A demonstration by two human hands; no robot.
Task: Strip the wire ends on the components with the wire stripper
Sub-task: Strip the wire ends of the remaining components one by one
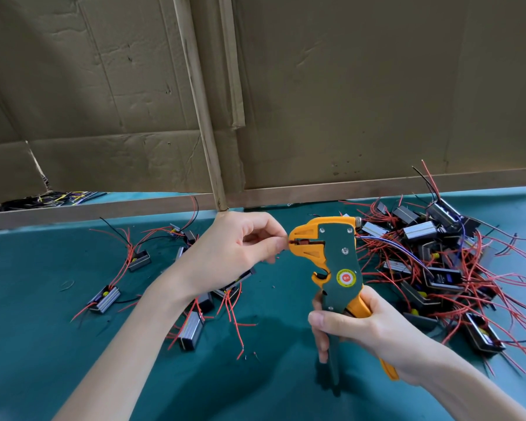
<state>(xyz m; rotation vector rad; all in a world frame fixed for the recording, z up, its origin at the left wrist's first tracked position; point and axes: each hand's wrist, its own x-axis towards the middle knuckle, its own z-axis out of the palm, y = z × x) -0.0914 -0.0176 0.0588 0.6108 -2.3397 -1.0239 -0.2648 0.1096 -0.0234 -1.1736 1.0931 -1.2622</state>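
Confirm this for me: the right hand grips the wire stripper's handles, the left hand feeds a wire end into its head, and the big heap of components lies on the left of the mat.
One thing is wrong. The head view shows the big heap of components on the right of the mat; only a few scattered ones lie on the left. The rest holds: the right hand grips the wire stripper, the left hand feeds a wire.

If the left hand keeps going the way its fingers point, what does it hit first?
The left hand points right, so it would probably meet the orange nose of the wire stripper, held by the right hand. They look nearly touching, though depth is unclear.
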